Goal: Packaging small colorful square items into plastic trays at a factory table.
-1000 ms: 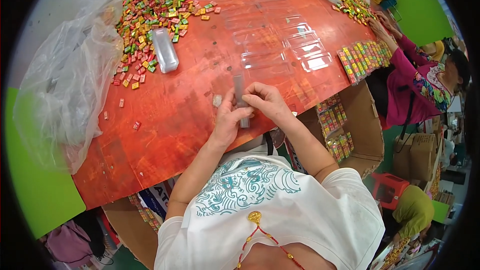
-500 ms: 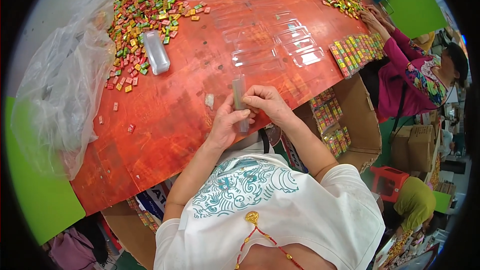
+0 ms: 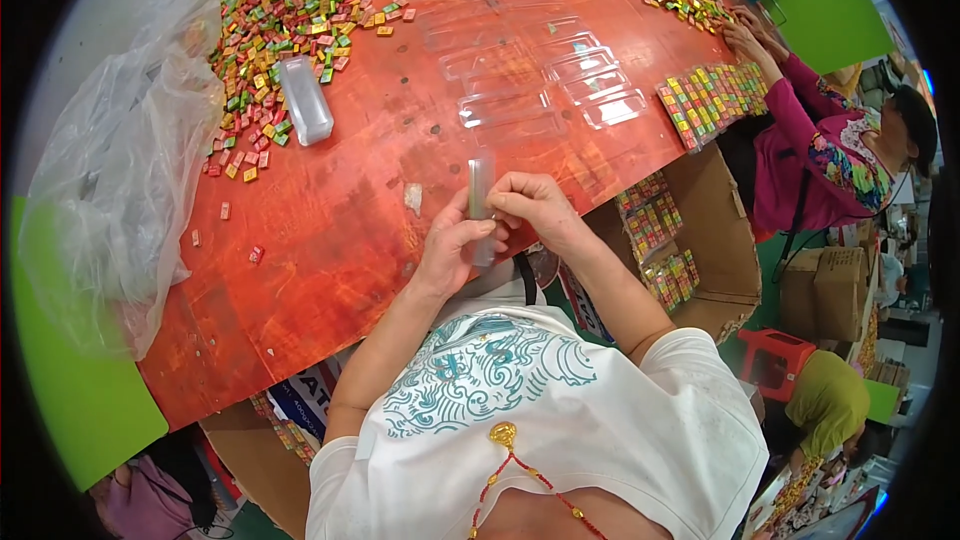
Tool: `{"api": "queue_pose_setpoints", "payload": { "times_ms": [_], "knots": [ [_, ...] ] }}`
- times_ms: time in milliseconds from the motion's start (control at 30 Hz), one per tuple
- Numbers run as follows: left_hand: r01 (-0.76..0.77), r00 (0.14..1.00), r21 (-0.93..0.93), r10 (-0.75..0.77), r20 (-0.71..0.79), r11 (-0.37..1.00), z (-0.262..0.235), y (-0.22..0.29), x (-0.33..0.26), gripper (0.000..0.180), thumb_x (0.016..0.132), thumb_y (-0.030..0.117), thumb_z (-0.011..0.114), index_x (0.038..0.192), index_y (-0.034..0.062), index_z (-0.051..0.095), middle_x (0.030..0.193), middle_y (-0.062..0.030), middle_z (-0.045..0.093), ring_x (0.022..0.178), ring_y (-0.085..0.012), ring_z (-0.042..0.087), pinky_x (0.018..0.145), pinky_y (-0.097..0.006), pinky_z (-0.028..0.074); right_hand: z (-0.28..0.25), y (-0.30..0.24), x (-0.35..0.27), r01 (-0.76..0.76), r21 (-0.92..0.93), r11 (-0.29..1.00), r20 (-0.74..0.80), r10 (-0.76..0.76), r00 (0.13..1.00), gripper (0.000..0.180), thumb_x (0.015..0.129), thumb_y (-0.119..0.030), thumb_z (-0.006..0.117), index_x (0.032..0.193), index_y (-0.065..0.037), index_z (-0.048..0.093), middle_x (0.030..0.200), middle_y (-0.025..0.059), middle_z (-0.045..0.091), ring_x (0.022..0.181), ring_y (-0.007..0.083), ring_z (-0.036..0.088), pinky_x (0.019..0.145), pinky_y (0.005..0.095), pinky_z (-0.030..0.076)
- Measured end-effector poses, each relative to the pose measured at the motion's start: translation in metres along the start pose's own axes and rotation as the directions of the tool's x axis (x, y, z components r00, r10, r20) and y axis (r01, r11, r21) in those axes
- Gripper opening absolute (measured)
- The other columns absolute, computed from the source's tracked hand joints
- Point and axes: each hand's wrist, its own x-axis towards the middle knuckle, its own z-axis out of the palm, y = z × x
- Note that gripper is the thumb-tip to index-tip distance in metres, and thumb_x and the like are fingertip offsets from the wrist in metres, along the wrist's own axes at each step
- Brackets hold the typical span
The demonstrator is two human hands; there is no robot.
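Observation:
Near the table's front edge I hold a narrow clear plastic tray, its long side pointing away from me. My left hand is closed round its lower left part, thumb across the front. The fingertips of my right hand pinch the tray's right edge. Something faintly greenish shows through the plastic, but I cannot make out what. Beyond my hands, several clear plastic trays lie in rows on the red table.
Small colourful boxes are heaped far left beside a stack of clear trays and a plastic bag. At right, a person's hands work by another heap and packed boxes. A cardboard carton stands below the edge.
My view has shifted slightly, so the table's things sit a little further left. Both hands keep the tray in nearly the same place, with only slight finger movement.

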Motion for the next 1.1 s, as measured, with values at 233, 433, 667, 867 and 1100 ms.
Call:
{"api": "queue_pose_setpoints", "payload": {
  "times_ms": [233,433,667,867,1100],
  "knots": [
    [-0.07,0.993,-0.035,0.066,-0.102,0.997,-0.007,0.012,-0.005,0.031,0.085,0.007,0.049,0.115,0.0017,0.049,0.095,-0.0108,0.06,0.078,-0.019,0.062,0.066,-0.031,0.055,-0.036,-0.03,-0.022,0.22,-0.312,0.924,-0.218,-0.295,0.931,0.007,0.088,-0.007,0.057,0.084,-0.003,0.062,0.072,0.0009,0.058,0.06,0.007,0.049,0.056,0.0222,0.039],
    [-0.124,0.981,-0.028,0.118,-0.155,0.992,-0.009,0.011,-0.002,0.031,0.086,0.005,0.053,0.116,0.0028,0.048,0.1,-0.0104,0.06,0.08,-0.0203,0.065,0.067,-0.033,0.057,-0.052,-0.038,-0.022,0.127,-0.962,-0.242,0.253,-0.619,0.743,0.005,0.083,-0.008,0.063,0.087,-0.007,0.061,0.08,0.0085,0.059,0.069,0.0231,0.057,0.066,0.0335,0.043],
    [-0.102,0.989,-0.031,0.098,-0.11,0.994,-0.009,0.006,-0.002,0.034,0.085,0.003,0.057,0.118,0.0027,0.049,0.102,-0.0095,0.061,0.084,-0.02,0.066,0.07,-0.034,0.058,-0.057,-0.007,0.002,0.197,-0.908,-0.37,0.384,-0.546,0.744,0.014,0.076,-0.007,0.062,0.09,-0.008,0.06,0.085,0.0055,0.059,0.086,0.0241,0.057,0.08,0.0376,0.042],
    [-0.095,0.989,-0.022,0.092,-0.113,0.995,-0.008,0.006,-0.005,0.036,0.086,0.002,0.058,0.12,0.0027,0.047,0.103,-0.0097,0.06,0.085,-0.0201,0.066,0.072,-0.033,0.058,-0.053,-0.007,0.005,0.22,-0.926,-0.306,0.364,-0.577,0.731,0.014,0.078,-0.005,0.062,0.092,-0.007,0.06,0.086,0.0073,0.06,0.086,0.0263,0.057,0.081,0.0378,0.042],
    [-0.121,0.985,-0.036,0.116,-0.131,0.992,0.003,0.009,-0.003,0.04,0.086,0.002,0.058,0.124,0.003,0.044,0.106,-0.0112,0.06,0.089,-0.0202,0.066,0.073,-0.033,0.058,-0.025,0.007,-0.003,0.358,-0.572,0.738,-0.131,-0.513,0.849,0.008,0.094,-0.006,0.055,0.098,-0.002,0.06,0.077,0.001,0.058,0.065,0.0092,0.052,0.057,0.024,0.04]
  ]
}}
